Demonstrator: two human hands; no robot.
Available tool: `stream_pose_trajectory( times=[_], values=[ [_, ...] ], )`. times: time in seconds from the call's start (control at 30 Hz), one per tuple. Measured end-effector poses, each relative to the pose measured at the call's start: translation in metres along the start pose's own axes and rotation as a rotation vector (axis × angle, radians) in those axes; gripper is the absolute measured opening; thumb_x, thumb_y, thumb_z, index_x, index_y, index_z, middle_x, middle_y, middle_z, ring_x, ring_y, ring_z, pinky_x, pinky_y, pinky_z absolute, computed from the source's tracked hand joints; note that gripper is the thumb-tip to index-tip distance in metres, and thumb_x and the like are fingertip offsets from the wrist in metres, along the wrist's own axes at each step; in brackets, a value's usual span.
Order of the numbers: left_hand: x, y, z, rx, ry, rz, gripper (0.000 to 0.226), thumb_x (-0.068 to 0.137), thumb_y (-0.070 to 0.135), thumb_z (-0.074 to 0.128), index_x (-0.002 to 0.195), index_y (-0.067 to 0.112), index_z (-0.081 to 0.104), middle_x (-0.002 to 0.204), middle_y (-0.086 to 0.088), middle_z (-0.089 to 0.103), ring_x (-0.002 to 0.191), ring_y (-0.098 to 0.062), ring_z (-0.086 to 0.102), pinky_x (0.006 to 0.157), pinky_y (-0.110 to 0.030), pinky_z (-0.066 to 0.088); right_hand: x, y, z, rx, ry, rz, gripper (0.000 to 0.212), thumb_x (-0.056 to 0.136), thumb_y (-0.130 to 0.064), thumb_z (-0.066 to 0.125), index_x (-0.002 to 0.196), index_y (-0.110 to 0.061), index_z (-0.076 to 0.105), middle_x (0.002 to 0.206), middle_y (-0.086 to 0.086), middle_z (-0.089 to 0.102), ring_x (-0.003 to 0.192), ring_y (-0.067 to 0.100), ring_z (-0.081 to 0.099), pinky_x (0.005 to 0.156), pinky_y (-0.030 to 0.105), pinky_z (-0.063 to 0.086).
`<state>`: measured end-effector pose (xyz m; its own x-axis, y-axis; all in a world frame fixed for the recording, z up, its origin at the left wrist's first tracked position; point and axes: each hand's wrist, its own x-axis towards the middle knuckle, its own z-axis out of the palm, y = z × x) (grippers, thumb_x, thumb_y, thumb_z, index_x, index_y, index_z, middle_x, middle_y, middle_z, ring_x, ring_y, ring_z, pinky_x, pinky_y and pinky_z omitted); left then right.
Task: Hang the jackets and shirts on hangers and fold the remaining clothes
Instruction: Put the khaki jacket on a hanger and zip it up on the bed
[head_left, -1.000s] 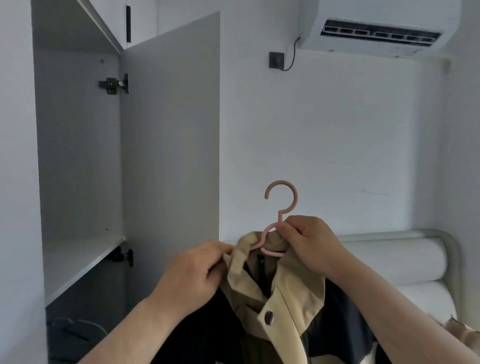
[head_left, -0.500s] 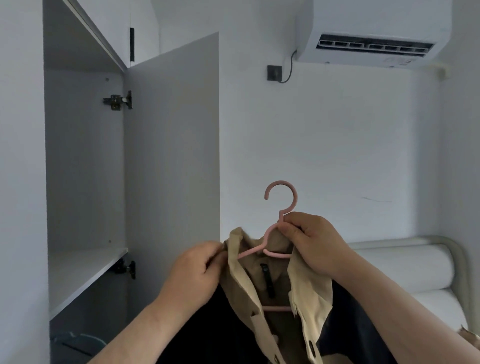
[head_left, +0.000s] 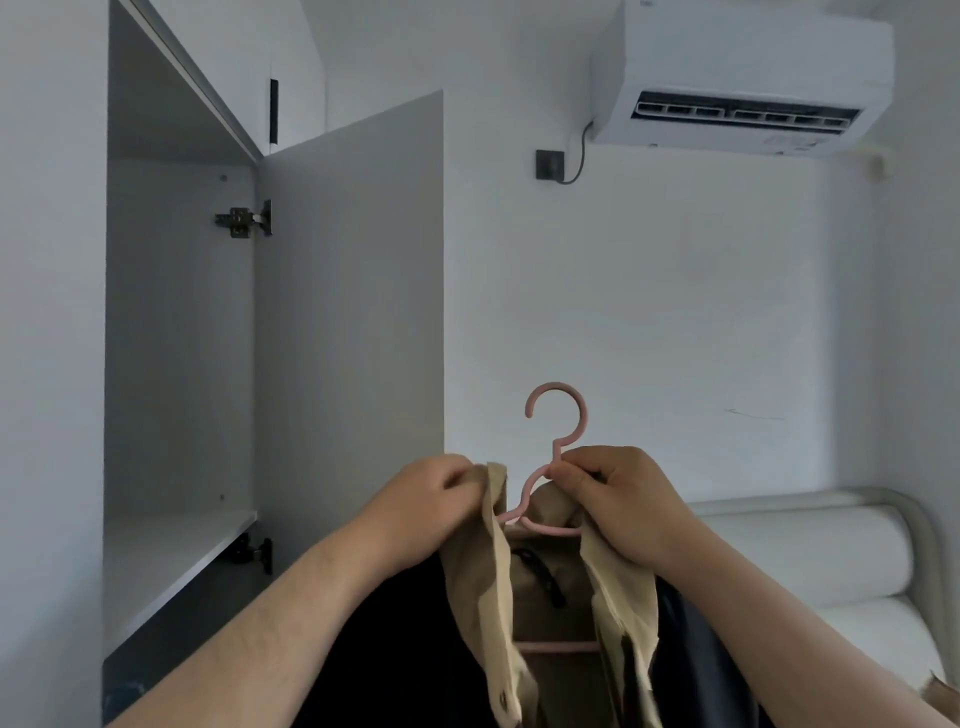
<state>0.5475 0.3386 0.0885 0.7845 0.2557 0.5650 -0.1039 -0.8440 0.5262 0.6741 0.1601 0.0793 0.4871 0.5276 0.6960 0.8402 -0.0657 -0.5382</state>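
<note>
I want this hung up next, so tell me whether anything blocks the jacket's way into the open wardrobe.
Nothing visible does. The left hand holds the jacket, the right hand its hanger, beside the wardrobe, whose door stands open. No rail is in view.

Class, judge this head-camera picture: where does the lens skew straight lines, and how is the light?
Head view: air conditioner and wardrobe door slant near the edges; light soft, even, no glare; the jacket loses detail in its dark fabric; hanger sharp.
</note>
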Motion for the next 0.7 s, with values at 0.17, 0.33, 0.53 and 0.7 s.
stream_pose_trajectory(
  times=[0.17, 0.33, 0.53, 0.7],
  values=[
    [-0.003, -0.012, 0.011, 0.254, -0.101, -0.072, 0.042, 0.054, 0.072, 0.059, 0.061, 0.031, 0.055, 0.061, 0.013, 0.057, 0.059, -0.004, 0.054, 0.053, -0.024, 0.036, 0.004, -0.004, 0.007, 0.068, -0.022, 0.056, 0.03, 0.093, -0.028, 0.06, 0.07, -0.011, 0.069, 0.056, -0.002, 0.054, 0.053, 0.001, 0.044, 0.053, 0.012, 0.036],
    [-0.002, -0.015, 0.012, 0.284, -0.157, -0.019, 0.035, 0.079, 0.052, 0.064, 0.064, 0.025, 0.048, 0.064, 0.011, 0.052, 0.059, -0.009, 0.047, 0.055, -0.026, 0.034, 0.006, -0.009, 0.013, 0.09, -0.054, 0.06, 0.024, 0.093, -0.029, 0.061, 0.075, -0.022, 0.075, 0.062, -0.006, 0.063, 0.057, 0.0, 0.05, 0.054, 0.009, 0.038],
    [0.007, -0.01, -0.011, 0.101, -0.124, -0.029, 0.035, 0.08, 0.045, 0.071, 0.067, 0.015, 0.057, 0.056, 0.014, 0.051, 0.053, -0.002, 0.044, 0.055, -0.021, 0.035, 0.011, -0.01, 0.008, 0.026, -0.1, 0.026, 0.017, 0.094, -0.04, 0.056, 0.087, -0.034, 0.069, 0.067, -0.014, 0.063, 0.062, 0.001, 0.052, 0.061, 0.017, 0.039],
    [0.015, -0.005, -0.023, 0.198, 0.022, 0.029, 0.038, 0.082, 0.048, 0.067, 0.065, 0.016, 0.055, 0.057, 0.01, 0.053, 0.053, -0.005, 0.045, 0.055, -0.024, 0.036, 0.01, -0.004, -0.001, -0.156, -0.127, 0.014, 0.023, 0.085, -0.053, 0.06, 0.1, -0.036, 0.057, 0.087, -0.023, 0.064, 0.082, -0.009, 0.057, 0.068, 0.013, 0.041]
  ],
)
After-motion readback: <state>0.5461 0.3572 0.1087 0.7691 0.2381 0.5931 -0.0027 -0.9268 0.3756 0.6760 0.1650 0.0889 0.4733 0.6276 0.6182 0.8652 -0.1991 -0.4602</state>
